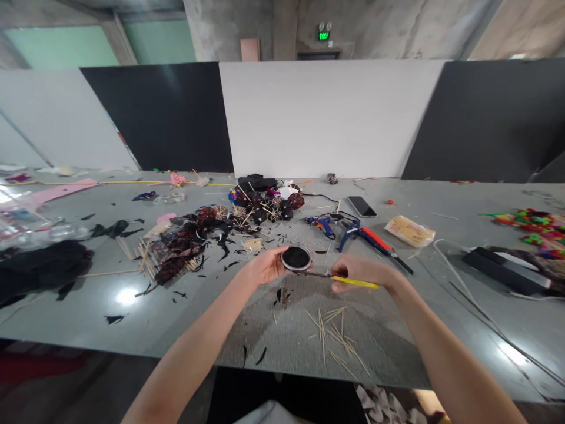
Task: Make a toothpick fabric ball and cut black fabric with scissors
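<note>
My left hand point(263, 266) is closed on a small round black disc with a pale rim point(296, 258), holding it above the grey table point(132, 306). My right hand point(359, 274) grips yellow-handled scissors point(353, 282), whose blades reach left to the disc's lower edge. Black scraps point(281, 296) lie on the table just below the disc. Several thin wooden sticks point(333, 333) are scattered below my right hand.
A heap of dark pieces stuck with sticks point(229, 227) lies behind my hands. Blue and red tools point(357, 232), a phone point(361, 206) and a yellow packet point(409, 231) sit to the right. Black cloth point(42, 265) lies far left, colourful bits point(534, 227) far right.
</note>
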